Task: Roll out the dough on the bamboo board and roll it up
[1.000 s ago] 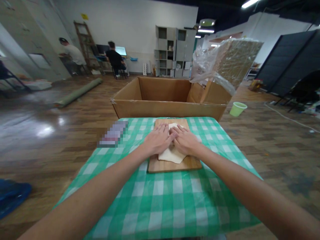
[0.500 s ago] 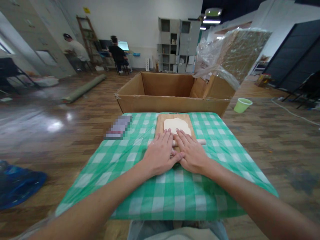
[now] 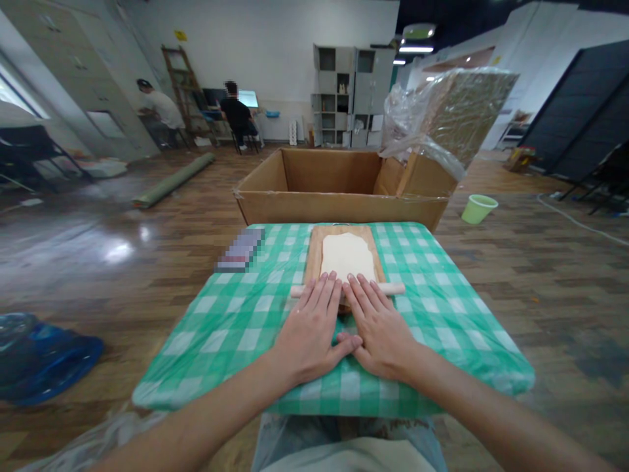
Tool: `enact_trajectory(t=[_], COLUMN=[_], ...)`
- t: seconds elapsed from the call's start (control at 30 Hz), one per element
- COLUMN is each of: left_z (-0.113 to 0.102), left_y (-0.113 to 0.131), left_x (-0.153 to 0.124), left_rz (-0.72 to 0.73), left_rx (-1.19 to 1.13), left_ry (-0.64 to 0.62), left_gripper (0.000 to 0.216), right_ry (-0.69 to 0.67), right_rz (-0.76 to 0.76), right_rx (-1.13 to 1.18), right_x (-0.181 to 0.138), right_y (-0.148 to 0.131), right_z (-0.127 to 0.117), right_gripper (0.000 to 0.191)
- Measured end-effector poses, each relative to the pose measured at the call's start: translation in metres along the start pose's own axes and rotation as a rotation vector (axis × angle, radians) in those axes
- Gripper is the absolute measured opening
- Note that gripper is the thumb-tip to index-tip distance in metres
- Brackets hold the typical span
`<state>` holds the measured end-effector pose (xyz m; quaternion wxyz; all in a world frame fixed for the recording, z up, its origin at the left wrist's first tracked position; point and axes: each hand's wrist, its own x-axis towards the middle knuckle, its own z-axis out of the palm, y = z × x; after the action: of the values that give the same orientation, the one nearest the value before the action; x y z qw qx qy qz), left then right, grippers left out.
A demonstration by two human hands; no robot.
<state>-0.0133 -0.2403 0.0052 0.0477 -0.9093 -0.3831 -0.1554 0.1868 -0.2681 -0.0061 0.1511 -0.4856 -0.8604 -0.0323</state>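
Observation:
A wooden rolling pin [image 3: 393, 288] lies crosswise over the near end of a wooden board [image 3: 314, 259]. On the board, a pale sheet of rolled dough [image 3: 348, 252] reaches towards the far end. My left hand [image 3: 313, 331] rests flat on the pin's left part, fingers stretched forward over it. Likewise my right hand [image 3: 377, 321] presses flat on the right part, fingers straight and slightly apart. The thumbs meet between the hands. Both palms cover the middle of the pin, and the fingertips are at the dough's near edge.
A green checked cloth [image 3: 236, 314] covers the table. A pixelated flat object [image 3: 240, 250] lies at its left edge. Beyond stands a large open cardboard box [image 3: 339, 208]. A green bucket [image 3: 479, 208] is on the floor to the right. Two people sit far back at the left.
Both hands have slid towards me with the rolling pin, from over the board to its near end. More of the dough sheet shows now. The view has tilted slightly.

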Motion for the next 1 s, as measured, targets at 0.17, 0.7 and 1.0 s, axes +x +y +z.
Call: enact_trajectory(t=[0.17, 0.7, 1.0], left_z=[0.001, -0.014, 0.001], left_y=[0.008, 0.004, -0.042], left_x=[-0.014, -0.039, 0.031], left_rz=[0.003, 0.095, 0.017], left_rx=[-0.009, -0.046, -0.012], left_ry=[0.019, 0.046, 0.019], left_gripper=[0.100, 0.076, 0.066], right_ry=[0.011, -0.036, -0.060], right_rz=[-0.002, -0.085, 0.018], right_rx=[-0.002, 0.079, 0.065], right_x=[-0.014, -0.039, 0.019], right_y=[-0.007, -0.008, 0.051], right_z=[0.001, -0.020, -0.020], right_gripper=[0.096, 0.088, 0.064])
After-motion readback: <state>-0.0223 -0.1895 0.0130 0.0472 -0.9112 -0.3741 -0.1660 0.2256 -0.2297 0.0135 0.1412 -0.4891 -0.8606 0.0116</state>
